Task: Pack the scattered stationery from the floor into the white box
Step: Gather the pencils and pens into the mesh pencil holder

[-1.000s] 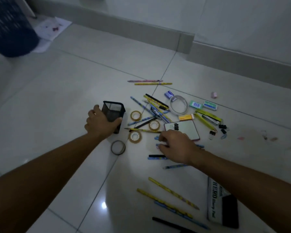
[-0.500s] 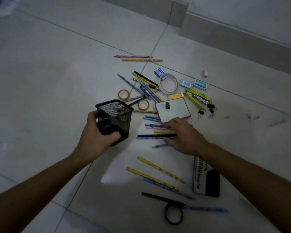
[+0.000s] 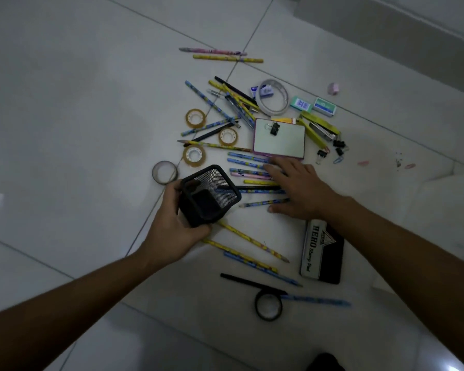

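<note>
Two grips noted: black square mesh pen cup [image 3: 210, 194] is clasped, tilted, by left grip [image 3: 173, 228]; right grip [image 3: 298, 191] is laid flat, fingers straight, on patterned pencils [image 3: 245, 159] scattered on white tiled floor [image 3: 65, 129].

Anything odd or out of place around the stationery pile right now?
Pink marks and dark specks dot the tile right of the binder clips; stains or debris, too small to tell. The mesh holder sits tilted in the left hand.
</note>
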The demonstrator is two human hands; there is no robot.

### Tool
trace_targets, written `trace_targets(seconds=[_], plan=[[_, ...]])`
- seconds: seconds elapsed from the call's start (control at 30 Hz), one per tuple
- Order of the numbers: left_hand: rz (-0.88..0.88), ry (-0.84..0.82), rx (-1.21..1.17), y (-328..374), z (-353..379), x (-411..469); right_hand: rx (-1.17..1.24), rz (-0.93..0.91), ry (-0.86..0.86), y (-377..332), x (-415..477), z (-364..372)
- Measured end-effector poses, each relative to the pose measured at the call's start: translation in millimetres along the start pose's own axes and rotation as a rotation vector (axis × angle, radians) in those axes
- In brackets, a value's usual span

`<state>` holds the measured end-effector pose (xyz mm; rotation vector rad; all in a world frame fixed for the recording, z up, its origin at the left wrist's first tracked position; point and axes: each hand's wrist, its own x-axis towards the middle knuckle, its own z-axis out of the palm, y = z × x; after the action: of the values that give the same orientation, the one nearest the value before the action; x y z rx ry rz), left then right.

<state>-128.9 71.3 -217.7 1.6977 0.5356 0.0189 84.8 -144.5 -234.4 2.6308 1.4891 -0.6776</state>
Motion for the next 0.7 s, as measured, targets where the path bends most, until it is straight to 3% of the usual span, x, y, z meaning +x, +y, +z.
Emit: trace_targets(seconds=[0.33,0.47,0.7], plan=[[0.006,-0.042,0.022,-4,7,-7,-0.054,-0.068,0.044,-10,5,2],[0.015,-0.040,0.053,-4,10,-8,-0.037,0.053,0.001,-23,5,7],[0.020,-0.018,0.032,2,19,0,0.028,0.214,0.081,-20,-2,10]])
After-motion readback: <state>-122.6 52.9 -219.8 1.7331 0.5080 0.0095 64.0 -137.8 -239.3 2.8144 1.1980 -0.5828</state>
